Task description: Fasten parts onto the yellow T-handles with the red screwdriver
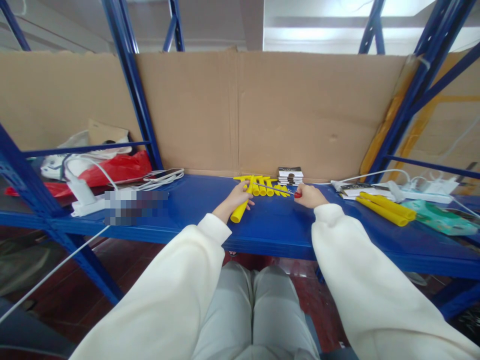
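Cardboard sheeting [307,115] rises behind a blue metal bench [183,202] between blue metal uprights [135,90], above a dark reddish floor [313,295]. Over the bench, the left hand [237,197] has its fingers closed around one yellow tube [240,212], while the right hand [311,196] grips one red-handled tool [298,194], its thin metal shaft pointing tubeward. Two smooth yellow tubes [388,210] lie rightward; overlapping yellow pieces [269,188], hard to count, lie near one black-and-white stack [290,175], its print illegible.
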Available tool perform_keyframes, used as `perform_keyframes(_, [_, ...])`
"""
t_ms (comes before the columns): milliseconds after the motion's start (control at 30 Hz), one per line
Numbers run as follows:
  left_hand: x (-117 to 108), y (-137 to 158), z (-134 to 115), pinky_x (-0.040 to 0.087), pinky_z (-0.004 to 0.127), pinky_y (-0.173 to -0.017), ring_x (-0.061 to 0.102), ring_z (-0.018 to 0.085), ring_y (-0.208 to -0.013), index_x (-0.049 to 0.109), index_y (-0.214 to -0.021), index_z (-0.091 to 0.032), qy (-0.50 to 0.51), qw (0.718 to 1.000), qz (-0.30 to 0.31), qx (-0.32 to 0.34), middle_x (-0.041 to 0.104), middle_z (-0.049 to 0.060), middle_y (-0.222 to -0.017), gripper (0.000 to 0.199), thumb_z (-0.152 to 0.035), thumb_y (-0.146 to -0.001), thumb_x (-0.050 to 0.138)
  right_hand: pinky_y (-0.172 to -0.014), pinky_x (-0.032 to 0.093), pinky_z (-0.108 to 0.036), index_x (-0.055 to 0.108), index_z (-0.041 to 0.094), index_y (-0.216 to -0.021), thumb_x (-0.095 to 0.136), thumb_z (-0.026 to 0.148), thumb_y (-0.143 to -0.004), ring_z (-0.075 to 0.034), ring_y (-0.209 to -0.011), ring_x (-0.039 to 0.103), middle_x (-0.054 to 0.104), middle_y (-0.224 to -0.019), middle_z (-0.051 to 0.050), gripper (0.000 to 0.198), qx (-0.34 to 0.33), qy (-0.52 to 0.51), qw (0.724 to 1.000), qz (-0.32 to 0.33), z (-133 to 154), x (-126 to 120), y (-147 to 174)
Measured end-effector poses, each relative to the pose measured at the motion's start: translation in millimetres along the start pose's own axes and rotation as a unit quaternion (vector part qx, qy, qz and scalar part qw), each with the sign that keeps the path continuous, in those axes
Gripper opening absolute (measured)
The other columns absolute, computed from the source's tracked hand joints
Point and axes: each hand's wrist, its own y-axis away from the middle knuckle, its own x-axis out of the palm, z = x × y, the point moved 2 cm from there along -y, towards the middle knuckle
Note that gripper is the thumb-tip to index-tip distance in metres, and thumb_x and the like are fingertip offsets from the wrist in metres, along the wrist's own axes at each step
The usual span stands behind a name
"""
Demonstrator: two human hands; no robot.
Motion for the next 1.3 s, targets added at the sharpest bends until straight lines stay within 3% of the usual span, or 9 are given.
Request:
perform_keyframes(133, [0.1,-2.0,1.4,0.05,0.016,-0.041,0.069,0.008,-0.057,0.036,-0.158,-0.024,0.0,1.0,0.001,0.0,0.056,0.02,-0.146,0.081,-0.003,-0.085,0.064,-0.082,0.042,-0.035,0.064,0.023,-0.086,0.062,0.026,-0.078,-0.026,-0.088,0.068,0.075,-0.086,-0.006,0.009,-0.004,0.001,1.0,-0.01,0.3,-0.5,-0.4])
perform_keyframes(333, [1.0,-3.9,1.7,0.05,0.016,-0.04,0.067,0.007,-0.053,0.036,-0.157,-0.024,0.005,1.0,-0.002,-0.002,0.059,0.019,-0.142,0.082,0.0,-0.083,0.061,-0.068,0.042,-0.028,0.064,0.022,-0.089,0.064,0.021,-0.076,-0.023,-0.081,0.068,0.075,-0.086,-0.007,0.013,-0.005,-0.019,1.0,0.015,0.4,1.9,0.5])
perform_keyframes(533, [0.1,-2.2,1.3,0.051,0.017,-0.042,0.069,0.007,-0.055,0.036,-0.158,-0.025,0.0,1.0,0.001,0.002,0.05,0.022,-0.152,0.082,-0.002,-0.083,0.063,-0.087,0.045,-0.038,0.068,0.022,-0.096,0.058,0.024,-0.081,-0.029,-0.101,0.07,0.077,-0.1,-0.01,0.018,0.019,0.008,0.999,0.028,2.2,-0.2,0.9])
perform_keyframes(800, [0.7,-1.9,1.7,0.05,0.015,-0.041,0.068,0.007,-0.056,0.036,-0.157,-0.025,0.001,1.0,-0.009,0.0,0.052,0.021,-0.149,0.079,-0.007,-0.085,0.065,-0.091,0.045,-0.04,0.07,0.022,-0.094,0.06,0.023,-0.078,-0.029,-0.105,0.069,0.077,-0.104,-0.009,0.019,0.035,0.007,0.999,0.026,-4.5,-2.8,0.8])
perform_keyframes(1033, [-0.6,3.7,-4.8,0.049,0.014,-0.041,0.065,0.004,-0.053,0.038,-0.155,-0.023,0.001,1.0,-0.026,0.016,0.055,0.02,-0.145,0.076,-0.002,-0.084,0.057,-0.089,0.048,-0.045,0.072,0.025,-0.08,0.067,0.021,-0.069,-0.026,-0.091,0.069,0.076,-0.086,-0.002,0.013,-0.017,-0.038,0.997,0.057,-12.0,2.7,-2.4])
perform_keyframes(1300, [0.0,7.1,-10.6,0.05,0.016,-0.044,0.065,0.005,-0.058,0.045,-0.155,-0.021,-0.084,0.993,-0.039,0.079,0.053,0.018,-0.151,0.079,0.002,-0.081,0.058,-0.073,0.054,-0.029,0.072,0.021,-0.074,0.071,0.019,-0.066,-0.018,-0.072,0.067,0.072,-0.072,0.0,0.009,-0.07,-0.191,0.971,0.129,-15.8,13.5,-5.8])
